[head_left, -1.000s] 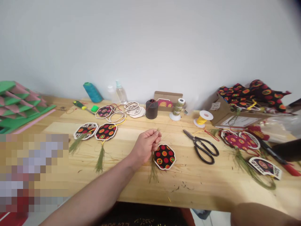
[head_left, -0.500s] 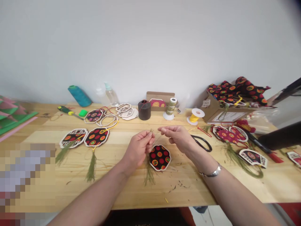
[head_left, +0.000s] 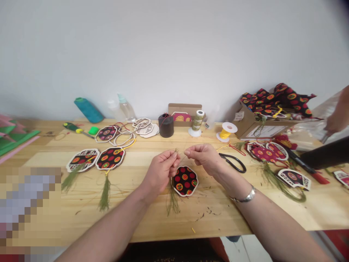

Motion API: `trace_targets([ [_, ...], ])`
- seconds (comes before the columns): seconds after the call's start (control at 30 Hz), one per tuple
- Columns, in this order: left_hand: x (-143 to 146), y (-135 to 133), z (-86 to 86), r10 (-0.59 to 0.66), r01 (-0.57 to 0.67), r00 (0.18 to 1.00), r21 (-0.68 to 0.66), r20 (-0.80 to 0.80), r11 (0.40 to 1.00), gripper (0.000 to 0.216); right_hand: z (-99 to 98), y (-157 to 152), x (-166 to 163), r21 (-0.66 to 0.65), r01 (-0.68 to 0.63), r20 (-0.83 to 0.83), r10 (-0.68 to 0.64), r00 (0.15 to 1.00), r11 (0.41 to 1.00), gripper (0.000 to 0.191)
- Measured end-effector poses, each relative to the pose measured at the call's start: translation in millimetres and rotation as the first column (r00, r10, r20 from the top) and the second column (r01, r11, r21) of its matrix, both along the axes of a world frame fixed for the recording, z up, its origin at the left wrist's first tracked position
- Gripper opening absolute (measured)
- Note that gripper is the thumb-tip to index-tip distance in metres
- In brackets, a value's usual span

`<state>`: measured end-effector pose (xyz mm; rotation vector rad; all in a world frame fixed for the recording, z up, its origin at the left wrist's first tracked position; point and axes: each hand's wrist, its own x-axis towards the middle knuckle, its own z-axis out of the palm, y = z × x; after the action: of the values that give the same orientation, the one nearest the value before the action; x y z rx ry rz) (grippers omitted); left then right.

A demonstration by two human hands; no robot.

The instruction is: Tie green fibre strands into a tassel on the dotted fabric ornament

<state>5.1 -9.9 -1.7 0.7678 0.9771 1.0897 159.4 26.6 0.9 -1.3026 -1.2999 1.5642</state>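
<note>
My left hand [head_left: 161,171] pinches the top of a green tassel [head_left: 172,198] that hangs down to the wooden table [head_left: 218,218]. My right hand [head_left: 204,156] is closed in a pinch just to its right, on a fine thread at the tassel's top that I can barely see. Just below both hands lies a fan-shaped ornament [head_left: 185,181] of black cloth with red and yellow dots. Black scissors [head_left: 233,162] lie to the right of my right hand.
Two finished ornaments with tassels [head_left: 95,160] lie at left, more at right [head_left: 268,154]. Along the wall stand a teal spool [head_left: 87,109], bottles [head_left: 124,106], a dark spool [head_left: 165,125], yellow cord reel [head_left: 226,131] and a box with cloth [head_left: 261,123]. Another person's hand [head_left: 336,122] is at far right.
My right hand came in from the lower right and closed at the tassel's top beside my left hand. The view shifted a little right. Another person's hand appeared at far right.
</note>
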Motion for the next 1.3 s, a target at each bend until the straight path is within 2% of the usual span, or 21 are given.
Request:
trace_targets([
  [0.07, 0, 1, -0.9, 0.035, -0.034, 0.998, 0.014, -0.052, 0.999, 0.017, 4.8, -2, 3, 0.148, -0.042, 0.06, 0.033, 0.998, 0.988, 0.015],
  [0.13, -2, 2, -2.7, 0.086, -0.082, 0.992, 0.046, -0.095, 0.996, 0.018, 12.3, -5, 7, 0.34, -0.163, 0.166, 0.111, 0.98, 0.926, 0.012],
  [0.2, -3, 4, -4.6, 0.124, -0.116, 0.987, 0.072, -0.105, 0.991, 0.02, 21.5, -9, 11, 0.486, -0.381, 0.293, 0.264, 0.919, 0.786, 0.011],
  [0.27, -4, 5, -5.6, 0.133, -0.126, 0.986, 0.077, -0.098, 0.989, 0.02, 29.7, -14, 12, 0.551, -0.591, 0.391, 0.443, 0.806, 0.589, 0.01],
  [0.3, -4, 5, -5.6, 0.127, -0.121, 0.988, 0.072, -0.091, 0.99, 0.021, 32.4, -16, 12, 0.565, -0.653, 0.421, 0.505, 0.754, 0.504, 0.009],
  [0.33, -3, 4, -5.3, 0.115, -0.11, 0.99, 0.061, -0.084, 0.992, 0.021, 33.9, -18, 12, 0.576, -0.68, 0.441, 0.527, 0.726, 0.455, 0.008],
  [0.37, -3, 4, -4.7, 0.1, -0.096, 0.992, 0.048, -0.078, 0.994, 0.021, 34.2, -19, 11, 0.589, -0.674, 0.455, 0.507, 0.732, 0.445, 0.009],
  [0.5, 2, 0, -1.9, 0.029, -0.03, 0.997, -0.005, -0.067, 1.0, 0.023, 26.7, -16, 8, 0.658, -0.49, 0.489, 0.17, 0.855, 0.571, 0.013],
  [0.6, 4, -2, -1.1, -0.02, 0.018, 0.998, -0.024, -0.064, 1.0, 0.025, 20.9, -11, 9, 0.675, -0.415, 0.493, 0.046, 0.869, 0.61, 0.012],
  [0.9, 3, -4, -0.6, -0.107, 0.106, 0.987, -0.014, -0.118, 0.994, 0.022, 15.9, -9, 9, 0.712, -0.405, 0.515, -0.035, 0.857, 0.573, 0.012],
  [1.2, 3, -5, -0.9, -0.092, 0.094, 0.981, 0.007, -0.17, 0.996, 0.022, 16.5, -9, 9, 0.694, -0.382, 0.503, -0.031, 0.864, 0.611, 0.013],
  [1.3, 2, -4, -1.3, -0.084, 0.09, 0.981, 0.027, -0.177, 0.996, 0.021, 15.4, -8, 8, 0.681, -0.355, 0.471, -0.012, 0.882, 0.641, 0.011],
])
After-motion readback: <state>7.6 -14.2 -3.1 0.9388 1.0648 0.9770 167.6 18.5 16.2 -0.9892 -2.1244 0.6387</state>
